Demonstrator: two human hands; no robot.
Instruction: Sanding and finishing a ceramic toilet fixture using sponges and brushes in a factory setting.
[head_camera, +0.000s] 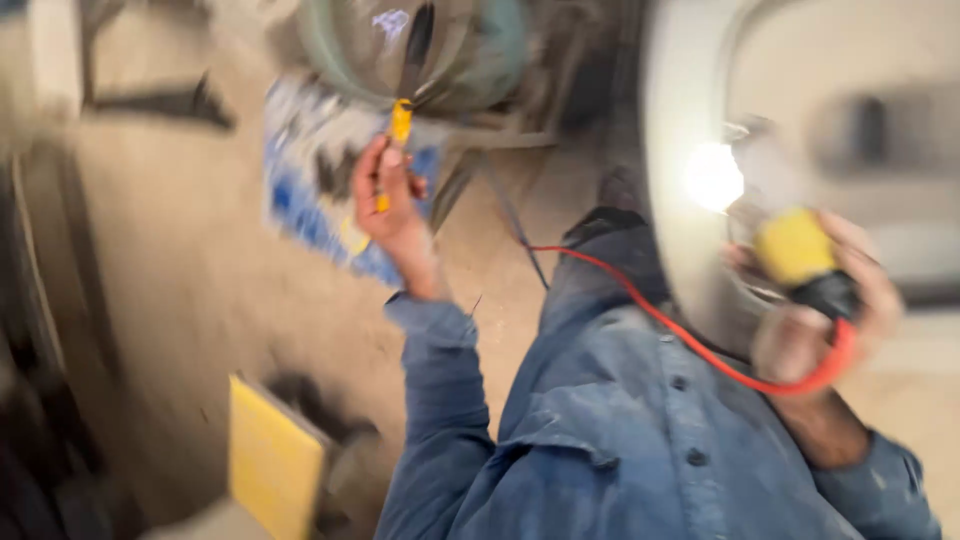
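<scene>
Frame heavily blurred by camera motion; detail limited.

Left hand (392, 205): raised at about 11 o'clock from frame centre, fingers curled shut round the yellow handle of a slim tool (402, 115), possibly a brush or screwdriver. Dark upper end of tool pointing to 12 o'clock, reaching a round greenish object (420, 50) at the top edge. Contact between tip and object not resolvable.

Right hand (830, 300): at 3 o'clock, closed round a power tool (800, 250) with yellow body and black grip. Bright light (714, 177) showing at 10 o'clock from that tool, just beside the white curved panel (670, 150). Whether tool head touches panel: cannot tell. Red cable (690, 335) running from the power tool toward 9 o'clock, across the blue dusty shirt (620, 430).

Surroundings: blue-and-white patterned sheet (310, 180) behind the left hand; yellow block (272, 460) low at 7 o'clock on a dusty floor (180, 280).

Progress, as judged: both tools in hand and held up near the workpieces, so work appears under way, not finished. Dust on shirt and floor consistent with grinding or sanding, though not confirmed. No finished or unfinished area of panel distinguishable through blur; extent done and extent left not determinable.
</scene>
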